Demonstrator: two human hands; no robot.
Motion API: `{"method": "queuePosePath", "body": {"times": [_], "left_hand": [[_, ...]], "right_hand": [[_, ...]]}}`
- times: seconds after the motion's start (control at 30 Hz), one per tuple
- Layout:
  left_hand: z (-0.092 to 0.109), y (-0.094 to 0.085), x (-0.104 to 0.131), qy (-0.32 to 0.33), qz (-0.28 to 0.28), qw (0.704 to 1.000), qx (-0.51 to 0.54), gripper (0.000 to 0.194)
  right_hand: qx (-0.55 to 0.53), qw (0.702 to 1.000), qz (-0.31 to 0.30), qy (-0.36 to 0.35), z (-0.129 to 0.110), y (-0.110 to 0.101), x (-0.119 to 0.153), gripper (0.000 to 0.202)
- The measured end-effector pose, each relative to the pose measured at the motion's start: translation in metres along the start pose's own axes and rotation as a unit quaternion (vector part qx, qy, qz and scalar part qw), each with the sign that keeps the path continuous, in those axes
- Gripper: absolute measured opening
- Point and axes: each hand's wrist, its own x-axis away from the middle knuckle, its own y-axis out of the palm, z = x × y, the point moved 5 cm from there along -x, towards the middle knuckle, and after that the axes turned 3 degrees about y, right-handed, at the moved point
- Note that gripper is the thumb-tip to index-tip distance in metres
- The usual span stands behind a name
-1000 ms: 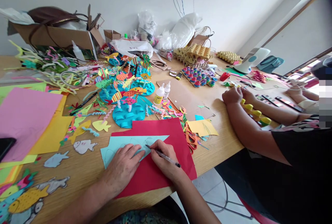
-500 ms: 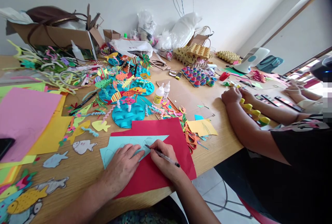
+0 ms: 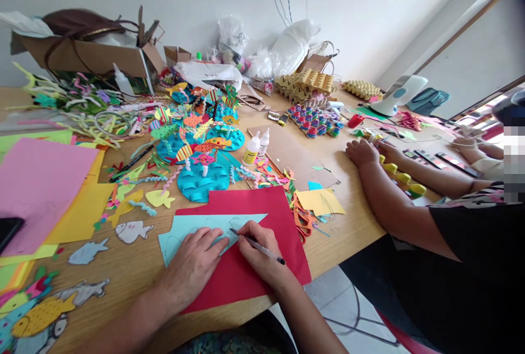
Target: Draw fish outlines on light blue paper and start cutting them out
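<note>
My left hand [image 3: 197, 260] lies flat with its fingers stretched over a light blue piece of paper [image 3: 184, 226], pressing on it. Faint drawn outlines show on that paper. Under it is a larger dark red sheet [image 3: 262, 204] at the table's front edge. In my right hand [image 3: 259, 250] is a pen [image 3: 266, 251], closed in the fingers, its tip touching the blue paper just right of my left fingertips. Left of the sheets lie a white paper fish [image 3: 133, 231], a grey-blue paper fish [image 3: 87, 251] and a yellow paper fish [image 3: 159, 198].
Blue discs with colourful fish [image 3: 202, 180] stand beyond the red sheet, with glue bottles [image 3: 251, 149] beside them. Orange scissors [image 3: 302, 217] and paper scraps lie to the right. Coloured sheets [image 3: 45, 190] cover the left. A co-worker's arm [image 3: 402, 217] rests on the table at right.
The co-worker's near hand at the right has shifted slightly to the left and its fingers have loosened. My hands, the pen and the papers stay practically in place.
</note>
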Motion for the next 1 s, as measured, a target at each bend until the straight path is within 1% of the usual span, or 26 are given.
{"method": "queuePosePath", "body": {"times": [0.3,0.53,0.83,1.0], "left_hand": [[0.0009,-0.0027,-0.0015,0.009,0.005,1.0,-0.003,0.031],[-0.0005,-0.0022,-0.0007,0.005,0.008,1.0,0.0,0.03],[-0.0003,-0.0013,-0.0002,0.008,0.01,1.0,0.004,0.029],[-0.0005,-0.001,-0.0002,0.007,0.004,1.0,0.004,0.031]], "right_hand": [[-0.001,1.0,-0.002,-0.005,-0.0007,0.0004,0.0,0.011],[0.004,1.0,0.002,0.002,-0.0006,0.0002,-0.0008,0.011],[0.003,1.0,0.003,-0.006,-0.0001,0.0009,0.0001,0.011],[0.004,1.0,-0.003,-0.001,-0.0004,0.0007,-0.0003,0.011]]}}
